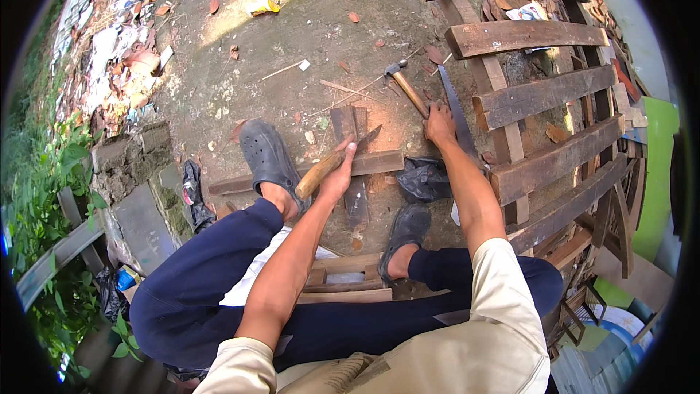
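My left hand [337, 175] is closed around the thick wooden handle of a bladed tool [315, 177]. Its short dark blade points away to the upper right; whether it is a chisel or a knife I cannot tell. Beneath it, a dark wooden strip [240, 184] lies crosswise over upright dark boards [356, 208] on the ground, with reddish sawdust around them. My right hand [440, 124] grips the lower end of a claw hammer's wooden handle [410, 93], its metal head pointing away. Just right of that hand lies a handsaw blade [455, 106].
A slatted wooden pallet [539, 35] fills the right side. A black plastic bag [426, 179] sits between my right forearm and the boards. My feet in dark clogs [267, 149] flank the work. Broken blocks [138, 164] and plants [69, 168] are at left.
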`<state>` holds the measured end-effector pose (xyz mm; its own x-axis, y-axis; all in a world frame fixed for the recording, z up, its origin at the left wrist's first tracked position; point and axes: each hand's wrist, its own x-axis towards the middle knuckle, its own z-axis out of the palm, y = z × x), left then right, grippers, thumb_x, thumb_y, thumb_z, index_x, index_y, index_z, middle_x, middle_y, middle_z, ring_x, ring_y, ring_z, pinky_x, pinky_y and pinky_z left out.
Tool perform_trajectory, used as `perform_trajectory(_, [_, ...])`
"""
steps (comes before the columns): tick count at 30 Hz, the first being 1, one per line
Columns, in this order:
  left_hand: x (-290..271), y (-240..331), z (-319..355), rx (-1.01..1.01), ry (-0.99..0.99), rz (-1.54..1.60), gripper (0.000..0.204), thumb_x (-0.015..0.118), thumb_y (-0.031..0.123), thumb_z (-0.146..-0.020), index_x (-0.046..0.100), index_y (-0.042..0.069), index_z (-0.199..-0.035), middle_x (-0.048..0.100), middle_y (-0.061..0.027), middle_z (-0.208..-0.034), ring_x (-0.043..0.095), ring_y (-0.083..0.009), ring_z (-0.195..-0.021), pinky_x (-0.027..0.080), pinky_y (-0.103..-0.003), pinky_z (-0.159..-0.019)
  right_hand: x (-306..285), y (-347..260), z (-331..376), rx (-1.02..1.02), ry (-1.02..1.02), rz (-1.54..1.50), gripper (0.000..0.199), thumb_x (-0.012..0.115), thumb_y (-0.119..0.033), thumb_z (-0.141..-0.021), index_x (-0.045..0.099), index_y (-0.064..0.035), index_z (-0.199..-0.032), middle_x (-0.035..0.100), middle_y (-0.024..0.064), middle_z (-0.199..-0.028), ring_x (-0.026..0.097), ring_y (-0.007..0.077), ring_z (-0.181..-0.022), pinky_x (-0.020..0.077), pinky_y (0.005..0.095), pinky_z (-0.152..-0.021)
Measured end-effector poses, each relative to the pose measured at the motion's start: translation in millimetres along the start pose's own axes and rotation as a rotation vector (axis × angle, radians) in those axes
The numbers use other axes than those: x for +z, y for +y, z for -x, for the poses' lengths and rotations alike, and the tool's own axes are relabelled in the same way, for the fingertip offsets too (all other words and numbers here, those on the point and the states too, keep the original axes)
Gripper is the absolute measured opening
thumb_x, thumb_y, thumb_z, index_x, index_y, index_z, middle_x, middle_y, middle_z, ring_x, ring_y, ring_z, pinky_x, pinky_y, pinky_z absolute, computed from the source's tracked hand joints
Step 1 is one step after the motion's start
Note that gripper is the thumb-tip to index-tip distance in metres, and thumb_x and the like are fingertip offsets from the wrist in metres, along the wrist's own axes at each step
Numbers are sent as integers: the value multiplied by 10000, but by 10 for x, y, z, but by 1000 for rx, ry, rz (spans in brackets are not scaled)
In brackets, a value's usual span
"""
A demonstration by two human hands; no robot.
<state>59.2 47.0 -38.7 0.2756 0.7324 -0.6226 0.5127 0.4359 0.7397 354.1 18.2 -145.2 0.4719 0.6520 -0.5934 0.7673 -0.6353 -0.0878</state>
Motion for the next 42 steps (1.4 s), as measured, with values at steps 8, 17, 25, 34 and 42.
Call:
perform_trajectory(8, [-10, -357, -209, 21, 86, 154, 608, 534, 582, -994, 615, 119, -1380, 613, -161, -1387, 531, -287, -1313, 344, -358, -1138, -271, -423, 106, 65, -14, -244, 511, 661, -298, -863, 591, 25, -1254, 660, 260, -1214, 651, 435, -1120, 514, 524, -968])
perform_trajectory(17, [-303, 505, -145, 344, 141, -163, 532, 683, 557, -898, 753, 72, -1104, 749, -148, -1073, 685, -282, -1049, 494, -374, -935, -1196, -66, 1166, 22, -10, -329, 508, 675, -412, -813, 693, 95, -844, 694, 265, -857, 697, 370, -793, 537, 457, -739])
perform_trajectory(25, [-584, 1102, 616, 569, -139, -303, 407, 746, 411, -905, 732, 34, -1057, 749, -104, -1019, 696, -228, -957, 519, -362, -834, -1648, -165, 2709, -13, -62, -890, 369, 655, -336, -949, 593, 27, -936, 504, 15, -578, 485, 132, -452, 358, 334, -411])
perform_trajectory(34, [-580, 923, 954, 674, -209, -373, 256, 714, 298, -940, 728, 81, -1077, 725, -103, -1007, 680, -230, -932, 517, -357, -810, -1311, -391, 3072, -145, 100, -862, 395, 710, -372, -938, 646, 15, -983, 515, -11, -583, 465, 92, -434, 332, 294, -385])
perform_trajectory(42, [-588, 1016, 1020, 654, -261, -411, 255, 705, 276, -945, 723, 61, -1081, 720, -110, -999, 680, -244, -920, 514, -373, -805, -1198, -414, 2890, -80, 56, -748, 533, 687, -446, -900, 684, 70, -1031, 690, 177, -775, 683, 268, -699, 513, 418, -644])
